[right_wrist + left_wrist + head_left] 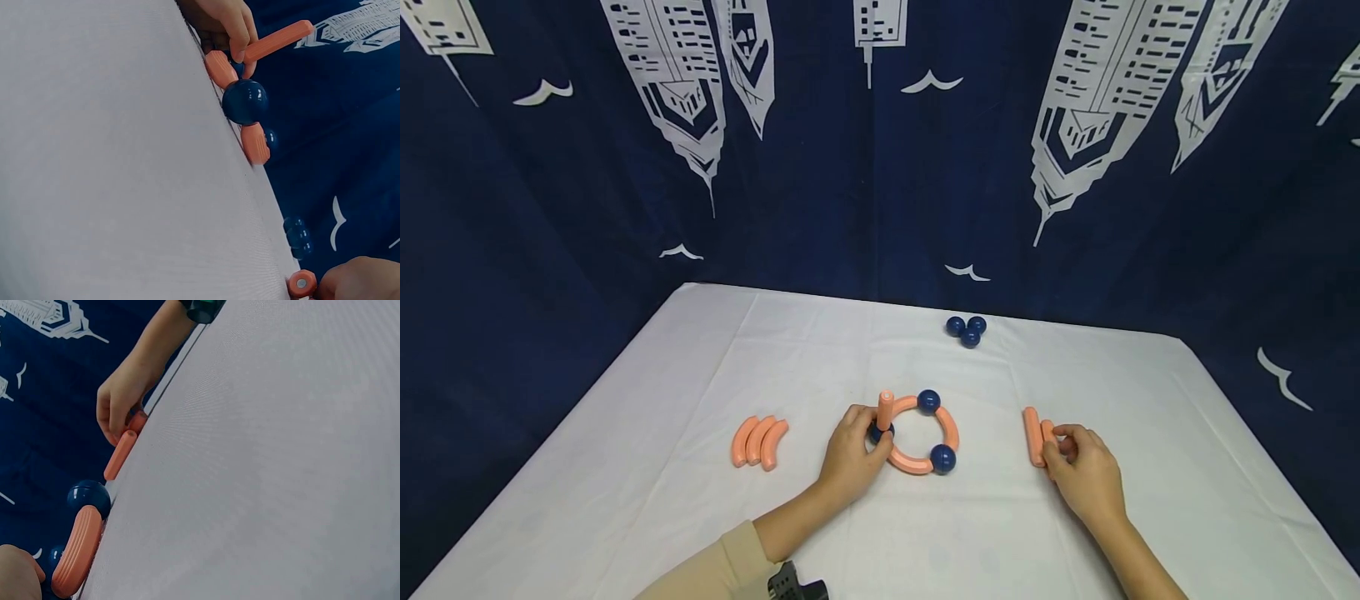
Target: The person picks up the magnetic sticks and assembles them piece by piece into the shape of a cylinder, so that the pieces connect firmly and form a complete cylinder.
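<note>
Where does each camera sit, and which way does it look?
Head: on the person's head, looking forward and down at the orange and blue ring; the left hand and right hand show.
Left wrist: on that wrist, looking across the white tabletop toward the right hand; a bit of left hand shows.
Right wrist: on that wrist, looking toward the left hand and upright rod; some right hand shows.
Both wrist views share part of the ring.
</note>
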`<state>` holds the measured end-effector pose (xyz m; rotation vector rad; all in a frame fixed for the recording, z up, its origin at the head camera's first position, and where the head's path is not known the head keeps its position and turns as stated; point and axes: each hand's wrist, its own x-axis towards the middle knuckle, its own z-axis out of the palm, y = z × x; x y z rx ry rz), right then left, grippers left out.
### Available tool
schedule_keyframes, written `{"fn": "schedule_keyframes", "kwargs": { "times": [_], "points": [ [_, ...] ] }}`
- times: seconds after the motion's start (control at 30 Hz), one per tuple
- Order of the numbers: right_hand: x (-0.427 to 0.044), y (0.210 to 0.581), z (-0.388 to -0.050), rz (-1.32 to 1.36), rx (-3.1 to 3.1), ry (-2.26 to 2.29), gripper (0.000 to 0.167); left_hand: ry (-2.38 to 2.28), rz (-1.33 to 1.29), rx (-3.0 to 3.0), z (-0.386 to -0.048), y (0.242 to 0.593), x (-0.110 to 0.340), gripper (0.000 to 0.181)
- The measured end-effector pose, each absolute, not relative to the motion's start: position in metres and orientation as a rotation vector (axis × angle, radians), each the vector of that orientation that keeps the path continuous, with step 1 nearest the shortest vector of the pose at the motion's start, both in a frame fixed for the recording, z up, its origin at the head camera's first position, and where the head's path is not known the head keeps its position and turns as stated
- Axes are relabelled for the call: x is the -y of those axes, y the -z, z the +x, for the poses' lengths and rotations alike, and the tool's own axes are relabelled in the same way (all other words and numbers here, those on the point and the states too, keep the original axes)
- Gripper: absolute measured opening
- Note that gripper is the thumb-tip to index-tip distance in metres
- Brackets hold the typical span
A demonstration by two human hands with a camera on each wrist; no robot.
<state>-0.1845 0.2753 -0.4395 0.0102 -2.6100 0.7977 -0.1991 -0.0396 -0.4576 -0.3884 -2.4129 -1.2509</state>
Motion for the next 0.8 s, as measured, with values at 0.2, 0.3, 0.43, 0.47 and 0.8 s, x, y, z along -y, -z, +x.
{"fn": "schedule_keyframes", "kwargs": {
  "times": [0.2, 0.3, 0.43, 0.47, 0.8],
  "points": [
    [-0.2764, 0.4401, -0.1850, -0.006, 2.624, -0.783, 0.025, 1.254, -0.387, 2.420, -0.1991, 0.4572, 0.0399, 0.022],
    [-0.2770, 0.4404, -0.1849, -0.017, 2.629, -0.776, 0.026, 1.261, -0.384, 2.418, -0.1988, 0.4569, 0.0399, 0.023],
    [-0.2773, 0.4403, -0.1844, -0.043, 2.642, -0.779, 0.027, 1.269, -0.377, 2.416, -0.1983, 0.4569, 0.0398, 0.024],
    [-0.2774, 0.4402, -0.1841, -0.054, 2.647, -0.778, 0.027, 1.270, -0.377, 2.416, -0.1983, 0.4568, 0.0398, 0.024],
    [-0.2823, 0.4395, -0.1846, -0.206, 2.674, -0.740, 0.030, 1.260, -0.380, 2.424, -0.1988, 0.4578, 0.0398, 0.023]
  ]
}}
